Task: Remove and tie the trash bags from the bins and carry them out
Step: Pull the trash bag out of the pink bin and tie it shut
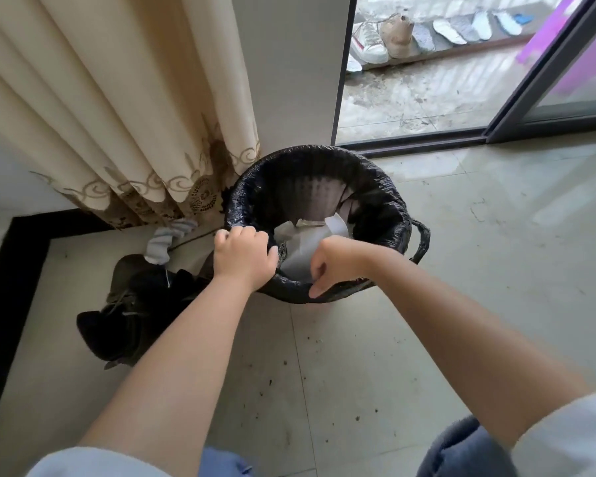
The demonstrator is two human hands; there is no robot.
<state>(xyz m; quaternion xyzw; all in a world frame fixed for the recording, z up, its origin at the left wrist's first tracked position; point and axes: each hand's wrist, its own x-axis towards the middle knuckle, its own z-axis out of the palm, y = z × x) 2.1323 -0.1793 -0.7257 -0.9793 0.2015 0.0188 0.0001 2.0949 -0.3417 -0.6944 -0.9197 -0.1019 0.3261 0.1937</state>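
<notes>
Glossy black trash bag [386, 215] lines the bin, white crumpled paper [307, 249] inside it. At its ten o'clock hangs a cream curtain [117, 98] with a brown scroll-and-flower hem. At eight o'clock, black clothing [131, 315] and a grey sock [167, 241]. Pale greenish-white glossy floor tiles [496, 235] with dark specks; black skirting [7, 287] at nine o'clock
</notes>
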